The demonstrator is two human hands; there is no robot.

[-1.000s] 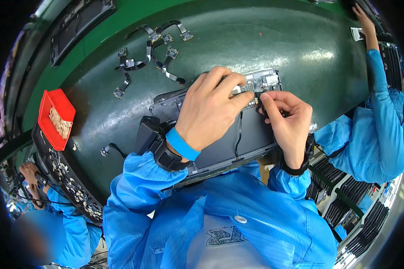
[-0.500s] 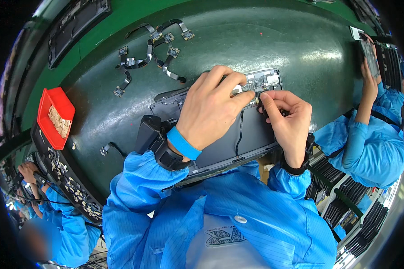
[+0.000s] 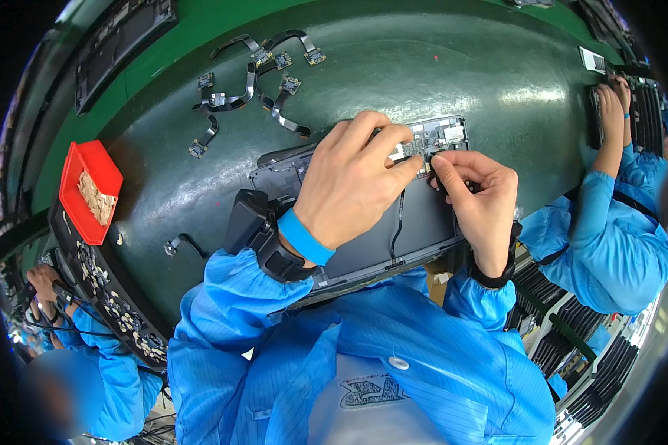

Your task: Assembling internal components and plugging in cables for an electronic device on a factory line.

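Observation:
A dark grey tablet-like device casing (image 3: 355,243) lies in front of me, its circuit board (image 3: 448,136) exposed along the far right. My left hand (image 3: 356,174) rests over it with bent fingers apart, thumb and forefinger tips at the board's edge. At the board's near edge, my right hand (image 3: 479,194) pinches a small black part (image 3: 436,175); the fingers mostly hide it. A thin black cable (image 3: 400,222) runs down the casing between my hands.
Several black flex cables with small boards (image 3: 234,101) lie at the far left, and a single one (image 3: 184,243) lies nearer. A red bin (image 3: 91,194) of pale pieces stands left, beside a black tray (image 3: 119,300) of small parts. Co-workers in blue sit at both sides.
My hands stay almost in place; the right fingers shift slightly at the board. The co-worker at right has lowered a dark panel toward a stack.

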